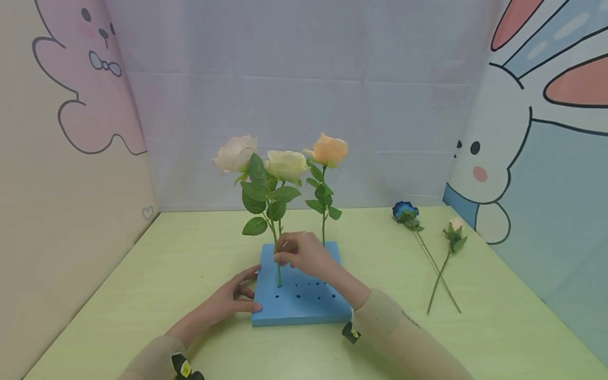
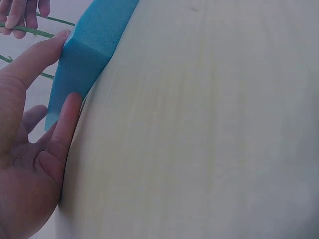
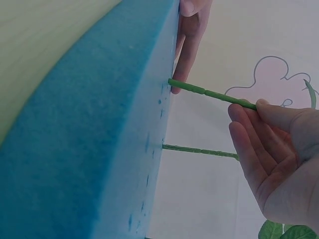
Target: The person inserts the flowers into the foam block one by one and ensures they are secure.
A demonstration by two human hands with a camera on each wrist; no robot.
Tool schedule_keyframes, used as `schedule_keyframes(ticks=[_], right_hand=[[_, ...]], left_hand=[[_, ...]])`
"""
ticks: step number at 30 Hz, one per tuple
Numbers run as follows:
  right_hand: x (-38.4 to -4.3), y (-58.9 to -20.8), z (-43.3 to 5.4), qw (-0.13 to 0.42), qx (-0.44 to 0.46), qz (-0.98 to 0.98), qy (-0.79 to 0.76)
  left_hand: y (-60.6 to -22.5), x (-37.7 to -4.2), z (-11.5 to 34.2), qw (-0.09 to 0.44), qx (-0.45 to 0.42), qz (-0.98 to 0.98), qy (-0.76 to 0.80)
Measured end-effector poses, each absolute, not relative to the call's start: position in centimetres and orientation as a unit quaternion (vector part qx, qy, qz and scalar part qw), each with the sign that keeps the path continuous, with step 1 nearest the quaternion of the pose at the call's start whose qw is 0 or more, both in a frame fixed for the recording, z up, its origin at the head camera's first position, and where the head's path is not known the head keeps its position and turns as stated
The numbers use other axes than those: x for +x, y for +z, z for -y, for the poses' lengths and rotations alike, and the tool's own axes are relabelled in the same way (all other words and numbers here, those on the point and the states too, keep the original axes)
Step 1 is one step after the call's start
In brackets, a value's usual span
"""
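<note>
The left hand [image 1: 233,296] rests against the left side of the blue foam block [image 1: 304,309], thumb near its front corner and fingers spread along the edge. Over the block, the right hand [image 1: 304,254] pinches the green stem [image 3: 217,94] of a rose between thumb and fingertips. That stem's lower end stands in a hole of the block. Above the hand rise a pale pink rose [image 1: 236,154] and a cream rose [image 1: 287,166], their leaves overlapping; I cannot tell which one is pinched. A peach rose [image 1: 330,150] stands upright toward the block's back.
On the table [image 1: 389,327] to the right lie a blue rose [image 1: 405,210] and a small pale rose [image 1: 456,224], their stems crossed. Several holes dot the block's top. A pale curtain [image 1: 404,105] hangs behind, with cartoon-printed panels at both sides.
</note>
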State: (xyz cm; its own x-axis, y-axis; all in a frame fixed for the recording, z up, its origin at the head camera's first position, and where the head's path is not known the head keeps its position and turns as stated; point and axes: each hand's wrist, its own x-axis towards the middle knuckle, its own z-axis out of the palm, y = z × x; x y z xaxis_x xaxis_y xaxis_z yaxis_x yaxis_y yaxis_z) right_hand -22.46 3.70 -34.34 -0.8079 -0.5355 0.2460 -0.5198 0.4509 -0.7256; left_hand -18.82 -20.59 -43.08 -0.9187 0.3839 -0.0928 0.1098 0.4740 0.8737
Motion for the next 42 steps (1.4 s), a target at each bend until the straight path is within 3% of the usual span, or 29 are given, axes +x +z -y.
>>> schedule_keyframes(ticks=[24, 42], right_hand=[[-22.2, -35.0, -3.8, 0.037, -0.293, -0.859, -0.418], [-21.6, -35.4, -6.5, 0.016, -0.310, -0.864, -0.398]], left_hand=[[-43.2, -18.7, 20.8, 0.143, 0.145, -0.841, 0.501], [-43.0, -18.8, 20.8, 0.133, 0.152, -0.845, 0.495]])
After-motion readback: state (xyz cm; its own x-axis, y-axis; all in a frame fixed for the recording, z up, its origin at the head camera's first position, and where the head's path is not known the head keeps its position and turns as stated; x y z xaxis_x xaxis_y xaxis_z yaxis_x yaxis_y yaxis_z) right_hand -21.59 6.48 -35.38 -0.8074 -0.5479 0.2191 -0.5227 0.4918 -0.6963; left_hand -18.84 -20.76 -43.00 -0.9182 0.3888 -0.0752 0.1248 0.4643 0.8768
